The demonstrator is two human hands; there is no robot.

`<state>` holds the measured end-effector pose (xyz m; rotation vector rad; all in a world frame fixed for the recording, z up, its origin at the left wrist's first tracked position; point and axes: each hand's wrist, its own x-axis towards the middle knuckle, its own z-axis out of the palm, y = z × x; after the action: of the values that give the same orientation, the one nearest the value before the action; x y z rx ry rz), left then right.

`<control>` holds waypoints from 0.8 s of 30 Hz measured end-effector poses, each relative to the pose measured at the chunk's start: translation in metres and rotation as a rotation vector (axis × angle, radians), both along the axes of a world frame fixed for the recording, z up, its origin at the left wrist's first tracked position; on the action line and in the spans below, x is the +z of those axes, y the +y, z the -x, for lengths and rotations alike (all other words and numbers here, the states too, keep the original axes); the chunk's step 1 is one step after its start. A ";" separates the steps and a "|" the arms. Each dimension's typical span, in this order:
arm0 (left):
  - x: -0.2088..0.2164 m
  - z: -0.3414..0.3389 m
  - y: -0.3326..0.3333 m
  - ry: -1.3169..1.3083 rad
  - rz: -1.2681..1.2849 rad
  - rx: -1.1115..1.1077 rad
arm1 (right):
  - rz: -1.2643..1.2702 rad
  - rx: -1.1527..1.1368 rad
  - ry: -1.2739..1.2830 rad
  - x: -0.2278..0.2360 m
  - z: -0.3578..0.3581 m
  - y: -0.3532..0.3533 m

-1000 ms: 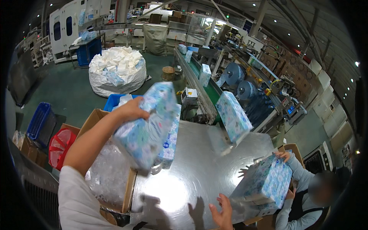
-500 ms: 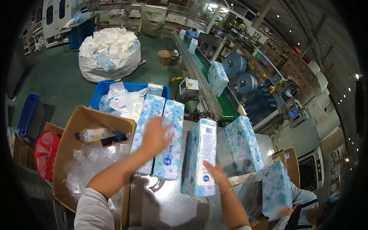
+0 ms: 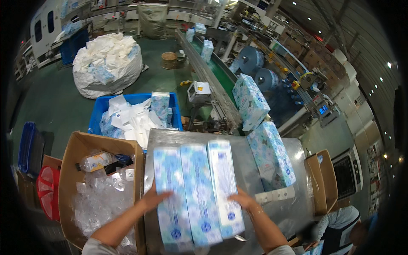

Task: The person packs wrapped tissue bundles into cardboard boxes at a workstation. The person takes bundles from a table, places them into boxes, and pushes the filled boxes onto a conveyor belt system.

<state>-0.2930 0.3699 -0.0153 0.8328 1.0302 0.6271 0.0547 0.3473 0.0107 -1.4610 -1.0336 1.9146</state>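
Observation:
Three long tissue packs with a blue floral print stand side by side on the metal table (image 3: 272, 221), pressed together. My left hand (image 3: 156, 198) grips the outer side of the left tissue pack (image 3: 172, 187), its thumb over the top. The middle tissue pack (image 3: 197, 182) is squeezed between the outer two. On the other side, my right hand (image 3: 243, 199) holds the right tissue pack (image 3: 223, 178), which shows a whiter face. The fingers under both hands are partly hidden by the packs.
Another tissue pack (image 3: 270, 159) stands on the table's right, touching or close to one at the conveyor's end (image 3: 248, 102). Left is a cardboard box (image 3: 68, 187) of clear plastic; beyond, a blue bin (image 3: 100, 104) of tissue scraps. A co-worker (image 3: 340, 223) is at lower right.
My left hand has moved from atop the packs to their left side. All three packs are now together, nearer me. The conveyor pack has come forward; the co-worker's raised pack has gone down.

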 end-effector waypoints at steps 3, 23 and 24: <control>0.021 -0.013 -0.084 -0.002 -0.082 -0.078 | -0.121 0.077 0.063 0.015 -0.022 -0.081; 0.081 -0.167 -0.199 -0.152 -0.616 -0.828 | -0.392 -0.564 -0.261 0.169 -0.126 -0.426; 0.093 -0.178 -0.218 -0.176 -0.720 -0.876 | -0.378 -0.536 -0.355 0.190 -0.128 -0.455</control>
<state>-0.1149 0.1517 0.0772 1.6868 0.1771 0.2816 0.1823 -0.1081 0.2010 -1.6664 -0.9584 1.0496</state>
